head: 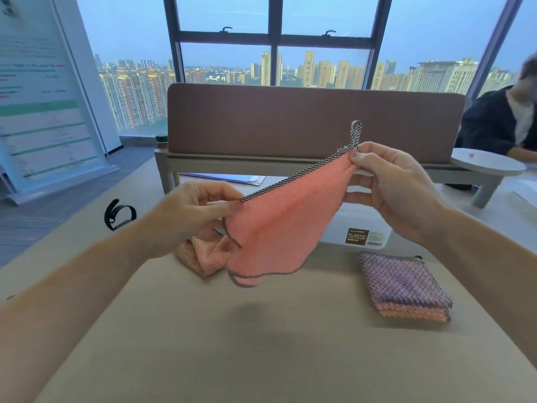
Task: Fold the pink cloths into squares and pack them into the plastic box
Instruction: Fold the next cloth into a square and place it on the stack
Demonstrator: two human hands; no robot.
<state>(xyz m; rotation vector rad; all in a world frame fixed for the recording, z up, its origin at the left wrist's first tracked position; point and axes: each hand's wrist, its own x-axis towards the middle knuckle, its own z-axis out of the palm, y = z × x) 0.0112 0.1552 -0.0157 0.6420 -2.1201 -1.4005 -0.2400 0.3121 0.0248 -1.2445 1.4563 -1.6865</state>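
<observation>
Both hands hold one pink cloth (279,222) in the air above the table (232,344). The left hand (189,210) pinches its lower left corner and the right hand (386,181) its upper right corner, beside the hanging loop (356,133). The checked top edge slants up to the right; the rest sags. Behind it stands the plastic box (360,228).
</observation>
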